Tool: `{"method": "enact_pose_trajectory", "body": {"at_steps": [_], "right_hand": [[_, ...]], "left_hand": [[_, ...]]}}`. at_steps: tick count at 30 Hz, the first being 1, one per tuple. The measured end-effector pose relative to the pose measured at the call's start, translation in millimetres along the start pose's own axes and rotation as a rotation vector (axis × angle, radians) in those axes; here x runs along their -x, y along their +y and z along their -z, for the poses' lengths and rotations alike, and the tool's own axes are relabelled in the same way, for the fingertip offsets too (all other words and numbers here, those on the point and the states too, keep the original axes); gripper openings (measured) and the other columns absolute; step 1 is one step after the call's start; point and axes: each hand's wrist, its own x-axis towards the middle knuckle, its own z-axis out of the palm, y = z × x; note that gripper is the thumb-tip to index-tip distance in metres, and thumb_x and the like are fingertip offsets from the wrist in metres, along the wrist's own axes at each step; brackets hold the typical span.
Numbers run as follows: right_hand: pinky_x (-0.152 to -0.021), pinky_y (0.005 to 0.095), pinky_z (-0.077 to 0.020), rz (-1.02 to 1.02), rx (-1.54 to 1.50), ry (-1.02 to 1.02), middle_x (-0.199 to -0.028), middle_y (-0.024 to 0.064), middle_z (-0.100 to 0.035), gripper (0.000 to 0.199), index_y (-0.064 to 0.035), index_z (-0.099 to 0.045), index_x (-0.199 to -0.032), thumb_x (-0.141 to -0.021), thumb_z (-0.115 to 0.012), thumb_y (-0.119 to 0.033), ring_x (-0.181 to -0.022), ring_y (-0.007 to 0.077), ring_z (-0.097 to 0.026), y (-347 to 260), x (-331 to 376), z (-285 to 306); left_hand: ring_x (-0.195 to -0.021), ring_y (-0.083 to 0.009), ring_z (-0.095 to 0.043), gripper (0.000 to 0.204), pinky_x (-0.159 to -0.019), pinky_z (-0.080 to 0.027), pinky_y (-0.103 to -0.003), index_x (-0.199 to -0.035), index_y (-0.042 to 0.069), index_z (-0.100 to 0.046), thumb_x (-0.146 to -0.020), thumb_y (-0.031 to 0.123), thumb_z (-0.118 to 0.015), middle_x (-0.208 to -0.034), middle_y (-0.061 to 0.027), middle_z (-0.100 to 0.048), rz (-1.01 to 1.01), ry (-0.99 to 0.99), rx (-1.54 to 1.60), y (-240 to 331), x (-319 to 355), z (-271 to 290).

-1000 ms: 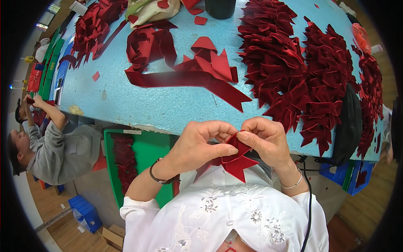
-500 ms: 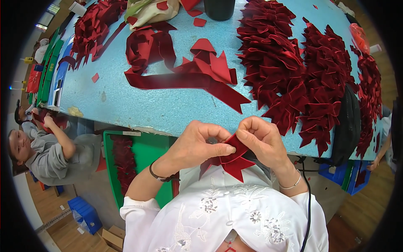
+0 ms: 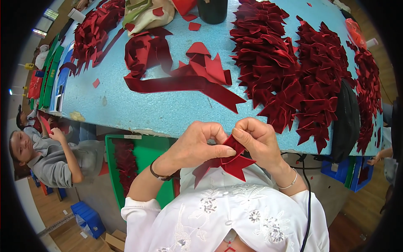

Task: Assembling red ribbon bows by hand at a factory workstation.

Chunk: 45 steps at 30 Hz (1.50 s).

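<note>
Between my two hands, in front of my chest, is a dark red velvet ribbon bow [image 3: 236, 164] with notched tails hanging down. My left hand [image 3: 200, 143] pinches its middle, the thumb lying across the front. The thumb and fingers of my right hand [image 3: 259, 140] are closed on the upper right of the same bow. Just beyond my hands, on the blue table [image 3: 168, 111], lies a long loose strip of red ribbon [image 3: 168, 83] with a notched end. Several cut ribbon pieces [image 3: 205, 65] are heaped behind it.
Dense rows of finished bows [image 3: 268, 63] cover the table's right side, with a black bag [image 3: 346, 122] at its edge. A dark cup [image 3: 212, 10] stands at the back. A green bin [image 3: 147, 155] sits below the table edge at left, near a seated person [image 3: 54, 159].
My hands keep their pinch on the bow, and its tails now show more spread. The view has shifted slightly. At left, the seated person's raised hand has moved and holds a red piece.
</note>
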Motion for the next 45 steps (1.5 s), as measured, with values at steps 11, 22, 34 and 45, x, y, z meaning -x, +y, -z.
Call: {"method": "enact_pose_trajectory", "body": {"at_steps": [11, 22, 34, 45], "right_hand": [[-0.053, 0.0197, -0.0393, 0.007, -0.097, 0.017, -0.073, -0.0038, -0.058, 0.014, -0.0023, -0.062, -0.087, -0.094, -0.060, -0.014, -0.063, 0.0020, -0.049, -3, 4, 0], [-0.053, 0.0262, -0.0395, 0.276, 0.024, 0.038, -0.069, -0.0004, -0.056, 0.023, -0.0015, -0.059, -0.083, -0.092, -0.063, -0.023, -0.061, 0.0058, -0.048, 0, -5, 27], [-0.054, 0.0240, -0.0358, 0.302, -0.173, 0.136, -0.068, -0.0031, -0.053, 0.022, -0.0017, -0.058, -0.082, -0.093, -0.061, -0.020, -0.064, 0.0038, -0.045, 1, -6, 54], [-0.057, 0.0267, -0.0412, 0.267, -0.044, 0.215, -0.069, 0.0039, -0.056, 0.022, 0.0004, -0.060, -0.086, -0.090, -0.064, -0.021, -0.064, 0.0104, -0.050, 10, -13, 59]], "left_hand": [[-0.072, -0.0040, -0.055, 0.012, -0.063, -0.045, -0.021, -0.084, -0.001, -0.069, -0.083, 0.010, -0.071, -0.078, 0.0017, -0.065, 0.151, 0.023, -0.074, 23, -2, -9], [-0.074, -0.0080, -0.061, 0.008, -0.069, -0.050, -0.022, -0.089, -0.004, -0.069, -0.081, -0.002, -0.069, -0.083, -0.0043, -0.069, 0.019, -0.015, 0.036, 34, -33, -15], [-0.069, -0.0074, -0.059, 0.004, -0.065, -0.048, -0.020, -0.082, -0.005, -0.070, -0.079, -0.004, -0.071, -0.078, -0.0049, -0.068, 0.042, 0.030, -0.161, 67, -69, -42], [-0.073, -0.0093, -0.061, 0.015, -0.067, -0.049, -0.021, -0.091, -0.005, -0.073, -0.076, -0.006, -0.073, -0.083, -0.0074, -0.069, 0.019, 0.006, -0.108, 57, -83, -37]]}}
